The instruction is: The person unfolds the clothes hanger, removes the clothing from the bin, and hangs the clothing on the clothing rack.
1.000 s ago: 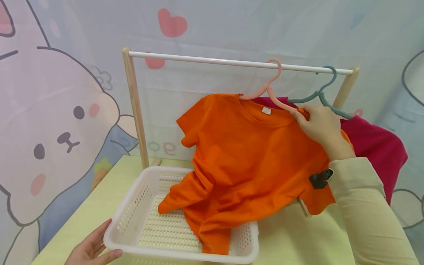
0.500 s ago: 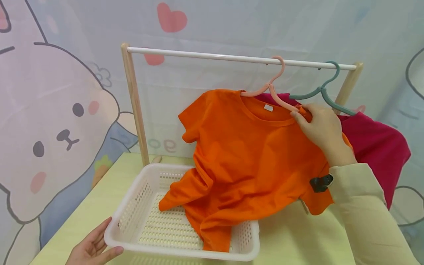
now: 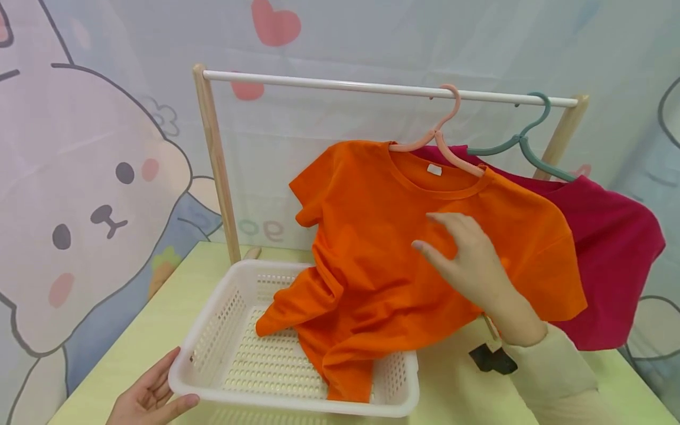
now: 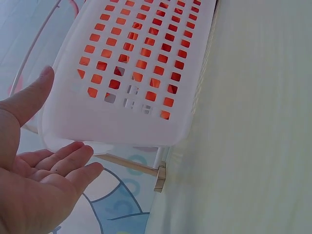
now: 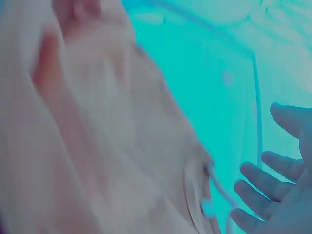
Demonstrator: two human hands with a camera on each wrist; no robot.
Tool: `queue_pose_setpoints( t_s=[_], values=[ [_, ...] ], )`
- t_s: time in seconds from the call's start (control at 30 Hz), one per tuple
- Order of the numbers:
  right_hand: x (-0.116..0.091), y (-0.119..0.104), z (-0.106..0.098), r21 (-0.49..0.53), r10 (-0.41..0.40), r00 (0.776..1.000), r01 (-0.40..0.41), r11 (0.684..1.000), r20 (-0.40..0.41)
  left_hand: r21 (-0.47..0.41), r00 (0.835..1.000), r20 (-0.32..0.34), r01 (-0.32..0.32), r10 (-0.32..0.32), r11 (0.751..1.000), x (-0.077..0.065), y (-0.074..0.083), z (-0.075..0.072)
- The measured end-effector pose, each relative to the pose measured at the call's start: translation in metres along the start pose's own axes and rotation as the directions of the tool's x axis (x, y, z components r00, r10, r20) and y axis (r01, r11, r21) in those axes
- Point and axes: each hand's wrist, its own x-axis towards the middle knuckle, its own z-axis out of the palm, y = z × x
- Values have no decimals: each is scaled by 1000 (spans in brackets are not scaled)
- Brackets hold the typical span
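Observation:
An orange T-shirt (image 3: pixel 393 236) hangs from a pink hanger (image 3: pixel 458 160), its neckline around the hanger and both shoulders over the arms. Its lower part drapes into a white plastic basket (image 3: pixel 212 330). My right hand (image 3: pixel 473 260) is in front of the shirt's chest, thumb and fingers spread and holding nothing. In the right wrist view, its fingers (image 5: pixel 265 183) reach out beside the blurred shirt. At the basket's front left corner is my left hand (image 3: pixel 149 395), fingers extended and thumb tip at the rim. The left wrist view shows those fingers (image 4: pixel 73 161) along the basket's end.
A rack with a white rod (image 3: pixel 329 84) and wooden posts (image 3: pixel 215 159) stands behind the basket on a pale yellow table (image 3: pixel 154 324). A magenta shirt (image 3: pixel 611 260) on a green hanger (image 3: pixel 536 159) hangs behind the orange one. A cartoon-printed backdrop (image 3: pixel 106 147) covers the wall.
My right hand has let go of the orange shirt's shoulder by the hanger arm and moved down and left. That shoulder now lies over the hanger. My left hand stays at the basket corner.

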Motion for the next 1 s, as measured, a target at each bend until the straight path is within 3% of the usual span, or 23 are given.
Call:
queue_pose_setpoints(
  t_s=[0.17,0.3,0.47,0.6,0.77,0.83,1.0],
  values=[
    [-27,-17,31,94,-27,989,13,995,142,-8,1000,10,-26,26,1000,0,0,1],
    [-44,-22,54,158,-77,967,39,987,242,-6,1000,11,-13,13,1000,0,1,1],
    [-59,-21,77,184,-100,910,27,983,403,-31,1000,5,-8,8,999,-1,-1,1],
    [-66,-19,91,203,-154,846,55,978,510,-77,1000,10,-24,24,997,-1,-4,0],
    [-69,-17,102,193,-147,777,33,981,612,-105,1000,23,-12,14,994,-1,-5,-1],
    [-69,-17,106,177,-150,763,48,983,629,-107,1000,25,-5,8,994,-1,-5,-1],
    [-71,-17,114,130,-162,760,103,986,630,-110,1000,24,-1,4,994,-2,-5,-1]
  ],
)
